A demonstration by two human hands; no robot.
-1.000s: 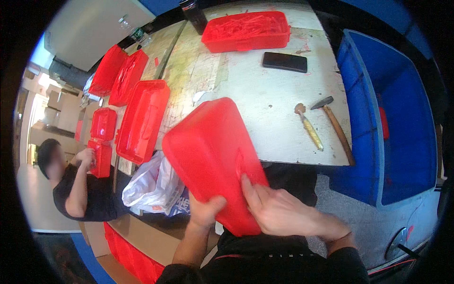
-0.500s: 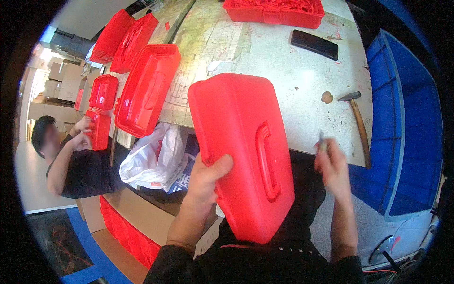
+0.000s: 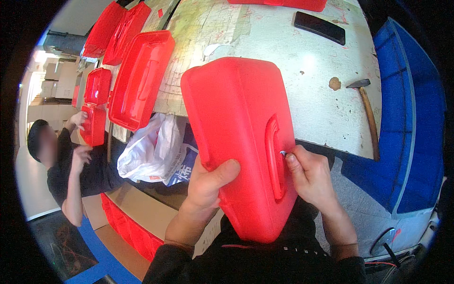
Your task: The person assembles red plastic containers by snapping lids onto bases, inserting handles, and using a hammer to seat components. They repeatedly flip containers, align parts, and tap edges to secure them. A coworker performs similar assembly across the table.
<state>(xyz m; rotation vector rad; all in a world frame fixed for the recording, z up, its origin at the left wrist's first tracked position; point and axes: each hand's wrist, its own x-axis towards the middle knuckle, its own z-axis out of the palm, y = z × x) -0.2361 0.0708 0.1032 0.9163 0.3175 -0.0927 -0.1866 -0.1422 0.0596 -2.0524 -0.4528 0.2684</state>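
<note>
Box point(image 3: 231, 142), red and plastic, was held at a slant between both hands, its moulded handle point(image 3: 272, 165) on the side toward the right. The left hand point(image 3: 206, 184) clasped its left wall, thumb spread across the surface. The right hand point(image 3: 308, 173) pinched a small tool point(image 3: 283, 153), mostly hidden, its metallic tip just beside the handle. On the bench point(image 3: 265, 40) lay a hammer point(image 3: 370, 120) and a black phone point(image 3: 319, 27).
</note>
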